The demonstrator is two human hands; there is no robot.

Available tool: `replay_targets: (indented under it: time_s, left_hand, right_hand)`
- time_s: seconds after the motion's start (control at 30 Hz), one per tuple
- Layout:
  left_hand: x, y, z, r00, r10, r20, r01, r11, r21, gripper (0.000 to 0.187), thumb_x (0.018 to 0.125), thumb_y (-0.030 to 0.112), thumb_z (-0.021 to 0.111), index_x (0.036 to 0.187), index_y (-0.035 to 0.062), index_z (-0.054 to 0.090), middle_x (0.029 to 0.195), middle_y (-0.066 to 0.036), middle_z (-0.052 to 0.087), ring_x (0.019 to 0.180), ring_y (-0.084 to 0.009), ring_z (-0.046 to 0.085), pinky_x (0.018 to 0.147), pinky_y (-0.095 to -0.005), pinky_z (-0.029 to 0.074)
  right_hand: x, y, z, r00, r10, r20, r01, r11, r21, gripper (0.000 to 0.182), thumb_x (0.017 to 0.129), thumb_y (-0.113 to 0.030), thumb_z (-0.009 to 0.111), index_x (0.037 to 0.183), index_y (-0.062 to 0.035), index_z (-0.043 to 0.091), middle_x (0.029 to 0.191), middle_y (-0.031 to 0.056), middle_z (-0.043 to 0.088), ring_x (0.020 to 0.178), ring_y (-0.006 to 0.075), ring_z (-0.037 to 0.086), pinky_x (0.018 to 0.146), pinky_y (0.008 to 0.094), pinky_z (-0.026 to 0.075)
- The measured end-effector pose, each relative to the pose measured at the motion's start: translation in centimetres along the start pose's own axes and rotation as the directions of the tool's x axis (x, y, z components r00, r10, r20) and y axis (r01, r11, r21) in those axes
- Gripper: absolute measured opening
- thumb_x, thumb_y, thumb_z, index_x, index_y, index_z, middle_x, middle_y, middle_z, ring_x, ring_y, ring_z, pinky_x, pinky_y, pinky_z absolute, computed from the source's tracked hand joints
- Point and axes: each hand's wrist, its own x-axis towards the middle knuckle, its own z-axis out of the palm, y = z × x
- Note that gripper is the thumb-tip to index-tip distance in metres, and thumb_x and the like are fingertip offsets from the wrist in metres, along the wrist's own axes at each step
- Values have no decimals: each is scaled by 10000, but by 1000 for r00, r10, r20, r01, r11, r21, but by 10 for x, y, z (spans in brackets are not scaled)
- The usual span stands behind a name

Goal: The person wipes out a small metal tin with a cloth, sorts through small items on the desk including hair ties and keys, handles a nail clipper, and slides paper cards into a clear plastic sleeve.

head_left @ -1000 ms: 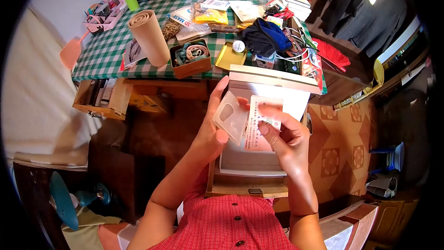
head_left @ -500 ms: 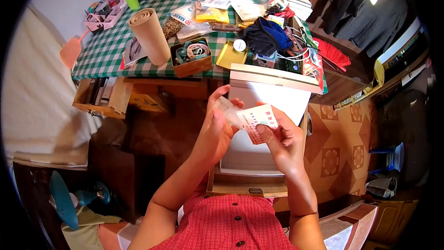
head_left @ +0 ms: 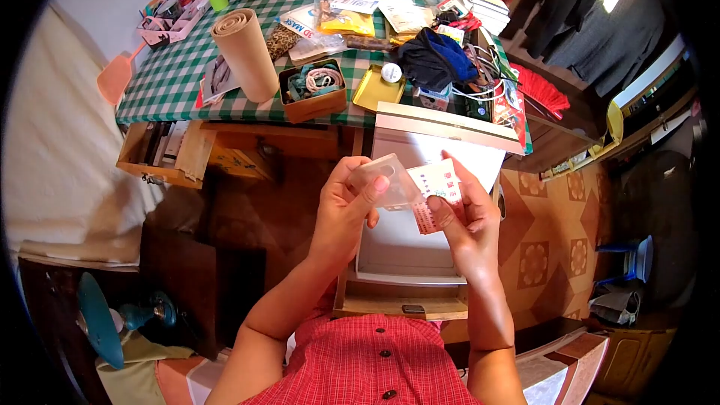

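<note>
Between thumb and fingers, my left hand [head_left: 337, 210] grips a clear plastic case [head_left: 397, 189], thin and flat. My right hand [head_left: 476, 225] pinches a small white card [head_left: 437, 181] with red and dark printing, its thumb across the lower part. The card's left edge meets the right side of the case, and the two overlap in this view. Both hands are raised over a white box [head_left: 405, 255] that sits in an open wooden drawer [head_left: 397, 301].
Ahead stands a table with a green checked cloth [head_left: 176, 79]. On it are a rolled beige mat [head_left: 251, 60], a small box of cords [head_left: 315, 109], a gold tray [head_left: 371, 94] and a dark blue cloth [head_left: 431, 56]. Another drawer [head_left: 169, 154] is open at left.
My left hand has turned and closed its thumb over the clear case, which now lies flatter to view. My right hand has moved slightly right with the card.
</note>
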Motion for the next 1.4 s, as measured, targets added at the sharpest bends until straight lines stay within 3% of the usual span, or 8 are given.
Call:
replay_targets:
  time_s: [0.13,0.2,0.23,0.37,0.43,0.83,1.27,1.4]
  left_hand:
    - [-2,7,3,999,-24,-28,26,998,62,263,885,155,666,1103,67,549,914,-21,606,675,-39,501,468,-192,403]
    - [-3,11,5,999,-8,-34,11,995,103,271,886,153,664,1115,66,549,918,-24,608,680,-41,508,464,-192,404]
    - [-4,13,6,999,9,-40,-3,990,139,270,886,151,663,1116,64,552,902,-25,613,665,-42,514,461,-192,402]
    - [-6,19,4,996,89,-25,-78,958,276,237,881,141,666,1084,55,578,837,-27,626,612,-45,523,458,-191,399]
    - [-7,20,6,995,96,-14,-89,958,274,221,877,141,670,1064,53,589,820,-26,629,593,-43,516,457,-190,397]
    - [-3,22,6,997,-63,-32,68,982,174,258,871,170,678,1082,42,604,854,-24,646,700,-58,584,470,-178,402]
    - [6,7,8,995,-96,7,96,995,-30,324,877,154,673,1170,49,583,858,-26,612,672,-45,559,463,-178,400]
    - [1,10,16,998,-59,11,58,994,94,314,882,152,665,1170,56,585,870,-30,622,662,-42,556,463,-180,398]
  right_hand:
    - [2,-8,-7,992,122,-3,-122,989,89,338,898,66,548,1221,-29,585,1095,78,614,903,88,586,730,214,488]
    - [4,3,-14,997,-28,65,34,995,-93,253,904,61,544,1116,-35,642,1049,63,617,853,68,578,659,194,469]
    - [3,3,-13,1000,20,4,-19,985,-171,161,909,-8,582,1049,-8,660,943,46,648,747,62,584,652,197,478]
    - [4,-3,-8,999,-21,25,24,990,-142,165,887,-17,625,1048,5,654,885,39,654,722,66,586,627,190,467]
    - [3,-2,-9,984,180,5,-179,982,-63,183,856,-39,676,1030,16,658,867,35,664,727,71,594,623,189,467]
    - [7,16,-19,963,265,43,-265,911,316,177,831,-65,712,993,7,694,888,50,691,778,78,615,712,210,482]
    - [-2,-1,-12,989,138,46,-142,985,97,188,811,-35,722,987,15,677,903,54,680,830,89,606,758,229,473]
    - [-4,1,-9,999,53,-9,-52,998,31,236,785,-31,746,1008,9,681,939,63,671,823,88,607,747,232,484]
